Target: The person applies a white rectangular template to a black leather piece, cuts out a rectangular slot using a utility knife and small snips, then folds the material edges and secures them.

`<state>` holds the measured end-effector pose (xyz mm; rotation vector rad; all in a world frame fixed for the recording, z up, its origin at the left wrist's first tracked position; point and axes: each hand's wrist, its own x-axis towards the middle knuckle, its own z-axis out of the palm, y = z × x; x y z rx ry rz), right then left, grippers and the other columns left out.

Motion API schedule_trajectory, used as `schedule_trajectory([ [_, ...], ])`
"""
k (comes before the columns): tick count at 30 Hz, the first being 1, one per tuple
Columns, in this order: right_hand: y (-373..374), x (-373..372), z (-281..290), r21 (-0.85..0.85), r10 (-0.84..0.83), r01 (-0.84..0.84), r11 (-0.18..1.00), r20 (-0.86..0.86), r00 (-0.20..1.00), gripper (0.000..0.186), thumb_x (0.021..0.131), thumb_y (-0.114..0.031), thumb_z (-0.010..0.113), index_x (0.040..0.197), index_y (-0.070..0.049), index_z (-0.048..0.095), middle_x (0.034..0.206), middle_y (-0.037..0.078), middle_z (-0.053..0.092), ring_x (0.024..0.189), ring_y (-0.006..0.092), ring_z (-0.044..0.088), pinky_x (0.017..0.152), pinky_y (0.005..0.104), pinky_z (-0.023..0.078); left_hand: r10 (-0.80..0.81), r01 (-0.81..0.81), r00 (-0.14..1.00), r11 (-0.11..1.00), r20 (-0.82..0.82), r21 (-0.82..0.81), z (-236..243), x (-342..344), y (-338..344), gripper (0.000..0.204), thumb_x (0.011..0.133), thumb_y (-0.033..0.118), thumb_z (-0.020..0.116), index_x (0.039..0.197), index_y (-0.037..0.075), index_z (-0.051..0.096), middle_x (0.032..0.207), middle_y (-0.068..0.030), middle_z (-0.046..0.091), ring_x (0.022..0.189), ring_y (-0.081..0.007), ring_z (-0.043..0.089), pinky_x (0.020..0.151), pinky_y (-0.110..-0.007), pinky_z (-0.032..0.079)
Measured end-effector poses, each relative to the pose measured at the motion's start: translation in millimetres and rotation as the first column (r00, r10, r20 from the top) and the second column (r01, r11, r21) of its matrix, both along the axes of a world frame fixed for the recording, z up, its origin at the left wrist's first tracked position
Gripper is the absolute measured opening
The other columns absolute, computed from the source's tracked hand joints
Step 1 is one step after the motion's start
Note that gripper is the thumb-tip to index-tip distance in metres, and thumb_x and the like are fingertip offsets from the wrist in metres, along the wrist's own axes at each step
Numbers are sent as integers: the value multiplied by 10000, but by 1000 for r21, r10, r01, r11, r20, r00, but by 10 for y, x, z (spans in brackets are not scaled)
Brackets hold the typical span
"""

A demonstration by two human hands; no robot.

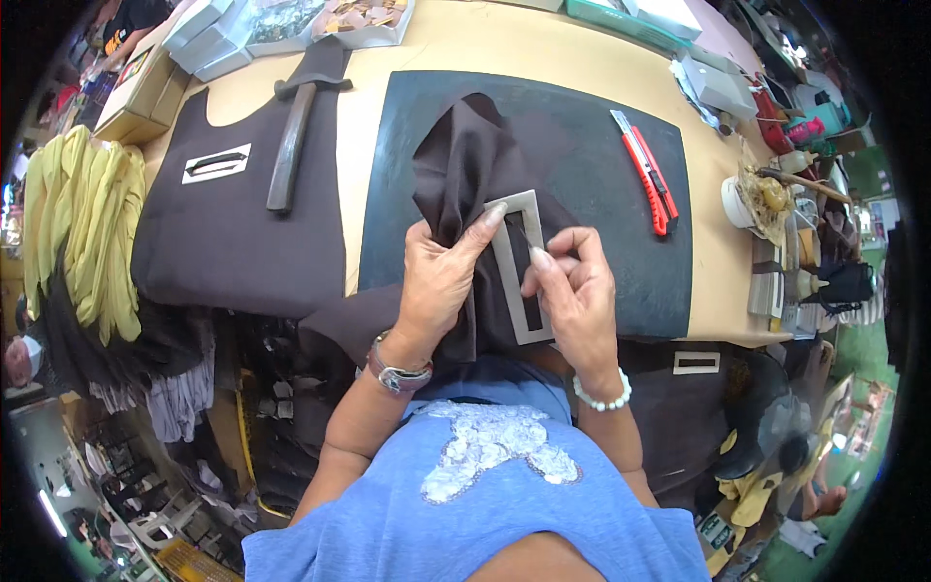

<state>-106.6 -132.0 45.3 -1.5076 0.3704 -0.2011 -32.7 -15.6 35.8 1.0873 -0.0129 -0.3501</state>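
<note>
A pale rectangular frame (532,310) with a long slot lies against dark brown fabric (456,155) over a dark cutting mat (601,272). My left hand (446,281) grips the frame's top left corner and the fabric behind it, thumb on top. My right hand (577,286) has thumb and fingers drawn together at the slot; what sits between the fingertips is too small to name. A red utility knife (645,173) rests on the mat at the right.
Left on the table (369,116) are a dark cut fabric piece (238,242) with a slotted frame and a hammer (289,155). Yellow cloth (78,213) hangs at the left edge. Boxes (204,39) stand at the back; a white pot (737,204) sits right.
</note>
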Motion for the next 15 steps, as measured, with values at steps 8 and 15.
schedule_trajectory([
  [8,206,-164,-47,309,-113,120,944,-39,993,156,963,-200,439,957,-68,356,675,54,536,431,20,369,370,165,288,123,-116,990,988,62,-106,-55,-203,-202,147,840,64,638,983,35,647,942,-35,661,822,-92,607,731,-221,466],
  [15,244,-92,-87,391,-227,164,905,120,967,168,951,-188,469,954,-72,347,693,61,547,432,19,370,368,156,282,134,-131,990,989,42,-66,6,-266,-230,75,853,102,641,854,29,659,781,12,643,641,-24,538,552,-190,410],
])
